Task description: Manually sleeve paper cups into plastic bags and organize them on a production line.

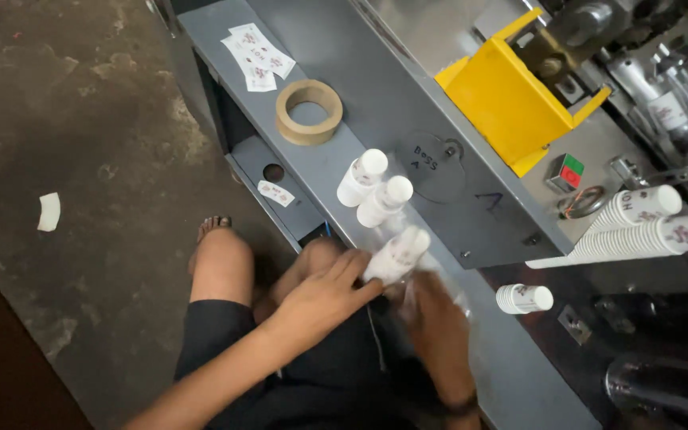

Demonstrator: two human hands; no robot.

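1. Far left of the frame: a white paper scrap (48, 211) lies on the dark concrete floor (81, 119), well apart from everything else.
2. Lower left to centre: the person's left hand (324, 296) reaches in from the bottom edge, fingers curled around the near end of a short stack of white paper cups (397, 255) lying on its side at the frame's centre.
3. Upper left centre: a few printed paper blanks (258, 56) lie on the grey worktop (376, 103), and just below them a cardboard tape ring (308, 111) lies flat.
4. Centre: two more white cup stacks (362, 177) and (385, 201) lie side by side on the worktop, just above the held stack.
5. Lower centre right: the right hand (437, 328) is blurred; it lies just right of the held stack with clear plastic film (439, 275) over it, and I cannot tell whether it is grasping anything.
6. Right of centre: a small cup stack (524, 299) lies alone on the worktop.
7. Upper right: a yellow metal guard (511, 103) sits on the machine, with a red and green switch (568, 171) just below it.
8. Far right: long rows of nested white cups (639, 231) lie on their sides, pointing toward the right edge.
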